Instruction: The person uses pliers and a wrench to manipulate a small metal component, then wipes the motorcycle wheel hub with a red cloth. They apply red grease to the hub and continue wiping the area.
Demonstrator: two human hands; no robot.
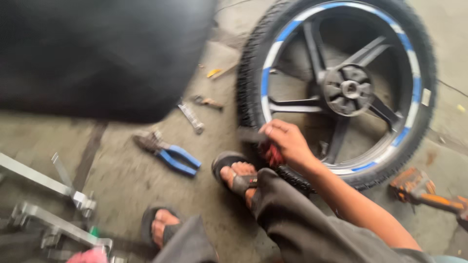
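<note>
Item: motorcycle wheel (341, 87), flat on floor (122, 180); heavy, stiff, I judge; best held at rim. My right hand (287, 141) grip clenched on red-handled tool (271, 155) at tyre edge. Left hand unseen.

Light: soft, even daylight; no single source can be told.
Brightness: moderate; the concrete floor (122, 180) reads pale grey, slightly washed at the upper right.
Shadows: faint and diffuse, darkest under the wheel (341, 87) and beneath the sandals (234, 178).
Glare: none strong; a dull sheen on the metal bars (44, 182) at lower left.
Blur: motion blur across the whole frame, heaviest on the right hand (287, 143) and the pliers (168, 153).
Out of focus: the large black mass (97, 53) at upper left, featureless and soft-edged.
Edges: the lower corners smear; the orange tool (424, 192) is indistinct.
Detail: tyre tread and small floor tools are barely resolved.
</note>
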